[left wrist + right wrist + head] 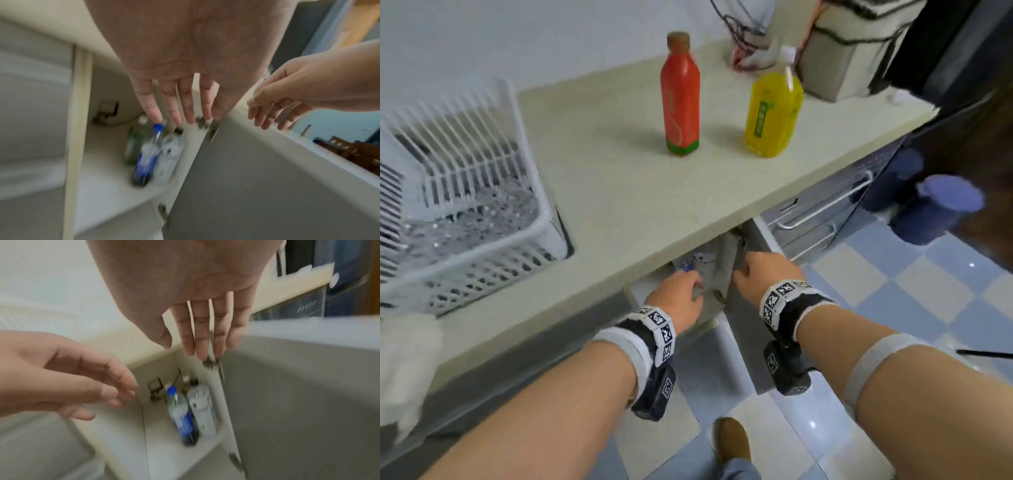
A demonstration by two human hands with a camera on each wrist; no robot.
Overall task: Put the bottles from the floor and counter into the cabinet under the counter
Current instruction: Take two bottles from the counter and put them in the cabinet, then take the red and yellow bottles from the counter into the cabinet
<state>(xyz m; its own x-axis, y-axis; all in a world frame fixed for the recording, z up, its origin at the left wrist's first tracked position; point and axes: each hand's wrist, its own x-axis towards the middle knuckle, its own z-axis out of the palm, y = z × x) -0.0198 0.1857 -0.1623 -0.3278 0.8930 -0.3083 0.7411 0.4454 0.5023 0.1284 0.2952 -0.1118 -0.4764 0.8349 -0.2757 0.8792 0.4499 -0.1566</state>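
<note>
1. Counter [619, 192] runs across the middle of the head view, its front edge slanting from lower left to upper right; a white dish rack [465, 192] sits at its left.
2. Cabinet [115, 170] opens under that edge; its grey door [267, 186] stands swung out at lower right, leaving an open gap between door and frame.
3. Red bottle [680, 99] and yellow bottle [772, 113] stand upright on the counter, upper centre, well apart from both hands.
4. Inside the cabinet, a blue-capped bottle [180, 415], a white-labelled bottle [200, 408] and a green bottle [133, 144] stand close together, blurred.
5. Left hand [681, 298] and right hand [767, 274] hang just below the counter edge, fingers straight and loose, holding nothing, above the stored bottles.
</note>
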